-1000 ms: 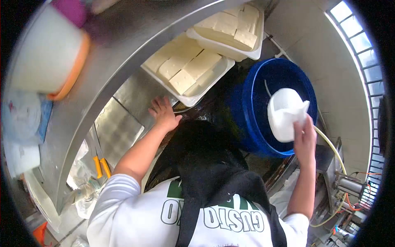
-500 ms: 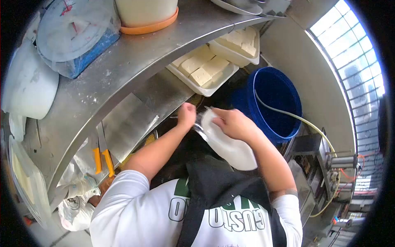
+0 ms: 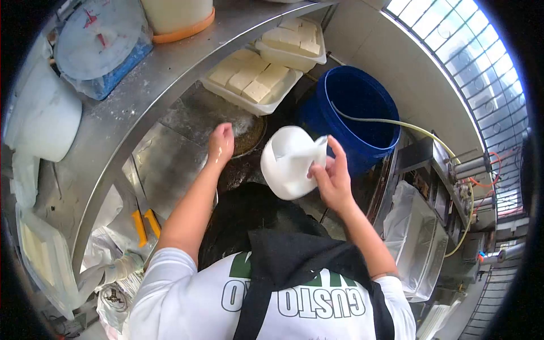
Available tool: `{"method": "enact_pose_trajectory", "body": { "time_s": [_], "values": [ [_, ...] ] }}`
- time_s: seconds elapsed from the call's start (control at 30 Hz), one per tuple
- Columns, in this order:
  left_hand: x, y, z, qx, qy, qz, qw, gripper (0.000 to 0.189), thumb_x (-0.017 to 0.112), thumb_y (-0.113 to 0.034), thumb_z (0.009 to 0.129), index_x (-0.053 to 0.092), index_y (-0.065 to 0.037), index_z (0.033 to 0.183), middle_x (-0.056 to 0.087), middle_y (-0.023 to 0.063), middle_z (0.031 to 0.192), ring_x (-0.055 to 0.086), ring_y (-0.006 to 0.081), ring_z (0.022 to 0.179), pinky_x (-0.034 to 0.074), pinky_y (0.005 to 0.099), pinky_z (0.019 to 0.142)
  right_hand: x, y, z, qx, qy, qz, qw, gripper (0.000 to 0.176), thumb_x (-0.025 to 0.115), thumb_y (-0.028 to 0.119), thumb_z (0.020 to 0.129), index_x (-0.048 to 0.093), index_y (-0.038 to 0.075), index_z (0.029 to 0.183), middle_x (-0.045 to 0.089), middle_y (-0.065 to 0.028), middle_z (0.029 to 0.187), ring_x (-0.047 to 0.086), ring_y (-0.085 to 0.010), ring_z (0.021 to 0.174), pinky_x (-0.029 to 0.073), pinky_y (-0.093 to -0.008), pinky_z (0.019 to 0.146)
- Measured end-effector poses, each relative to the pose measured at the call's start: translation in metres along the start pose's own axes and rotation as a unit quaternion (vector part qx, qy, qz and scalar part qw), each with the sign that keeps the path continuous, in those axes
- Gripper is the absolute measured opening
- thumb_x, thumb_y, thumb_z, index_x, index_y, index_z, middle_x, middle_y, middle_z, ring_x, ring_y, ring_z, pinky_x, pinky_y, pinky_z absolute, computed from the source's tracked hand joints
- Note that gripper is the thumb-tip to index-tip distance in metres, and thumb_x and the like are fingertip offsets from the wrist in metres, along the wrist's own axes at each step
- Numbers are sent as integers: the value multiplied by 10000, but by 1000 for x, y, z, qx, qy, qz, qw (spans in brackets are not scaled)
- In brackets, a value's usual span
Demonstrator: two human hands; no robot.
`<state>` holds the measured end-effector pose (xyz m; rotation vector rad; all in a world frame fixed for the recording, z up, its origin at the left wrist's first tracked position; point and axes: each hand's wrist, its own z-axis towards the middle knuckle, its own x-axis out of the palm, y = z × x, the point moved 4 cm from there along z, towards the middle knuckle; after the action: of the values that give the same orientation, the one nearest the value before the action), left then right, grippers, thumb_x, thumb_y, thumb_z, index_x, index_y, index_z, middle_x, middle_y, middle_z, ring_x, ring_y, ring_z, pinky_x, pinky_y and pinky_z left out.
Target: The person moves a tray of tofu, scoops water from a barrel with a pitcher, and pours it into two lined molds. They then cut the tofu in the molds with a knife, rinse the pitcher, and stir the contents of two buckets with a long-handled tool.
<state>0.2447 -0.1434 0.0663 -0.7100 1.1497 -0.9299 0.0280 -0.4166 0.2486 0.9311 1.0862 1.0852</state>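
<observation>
My right hand (image 3: pixel 334 174) grips a white plastic jug (image 3: pixel 290 184) by its handle. The jug is tilted and looks cut open at the top, its mouth facing up. To the left, apart from the jug, is my left hand (image 3: pixel 220 144), wet, its fingers curled together and nothing visible in them. Beyond my left hand a white tub (image 3: pixel 277 105) holds several white blocks that look like cheese or tofu. A second tub (image 3: pixel 322 54) of such blocks stands behind it. The blue barrel (image 3: pixel 326 93) with a hose in it is just past my right hand.
A steel counter (image 3: pixel 130 107) curves along the left, carrying a plastic-wrapped scale (image 3: pixel 102 42) and a large pale container (image 3: pixel 177 14). Below it, two yellow-handled knives (image 3: pixel 139 228) lie near a wet metal surface (image 3: pixel 175 127). A lined metal bin (image 3: pixel 422 249) stands at right.
My hands have moved apart, the left one leftward. The jug has turned so its opening now shows. Water now lies splashed on the metal by the tub. The camera view has shifted.
</observation>
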Motion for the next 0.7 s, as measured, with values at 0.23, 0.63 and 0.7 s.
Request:
{"method": "enact_pose_trajectory", "body": {
  "time_s": [0.23, 0.63, 0.7],
  "values": [
    [-8, -67, -154, -30, 217, 4, 976, 235, 634, -227, 979, 737, -21, 1025, 750, 164, 874, 729, 345, 846, 571, 452, 791, -19, -5, -103, 45, -48, 47, 997, 736, 617, 20, 1031, 199, 43, 1637, 682, -96, 1095, 645, -141, 979, 518, -306, 891],
    [19, -204, -382, 115, 552, 48, 824, 399, 692, -378, 987, 721, 1, 1107, 737, 233, 1026, 716, 399, 953, 562, 470, 849, -12, -68, -293, 152, -107, 3, 983, 727, 626, 122, 1018, 252, 3, 1629, 653, -302, 1317, 679, -338, 1206, 522, -416, 1026],
    [16, -193, -396, 117, 541, 68, 830, 384, 686, -366, 983, 721, -5, 1109, 738, 237, 1023, 710, 414, 949, 554, 486, 844, -27, -55, -304, 86, -117, -128, 981, 689, 631, 129, 1016, 308, -3, 1609, 655, -305, 1318, 677, -374, 1205, 524, -429, 1025]
  ]
}}
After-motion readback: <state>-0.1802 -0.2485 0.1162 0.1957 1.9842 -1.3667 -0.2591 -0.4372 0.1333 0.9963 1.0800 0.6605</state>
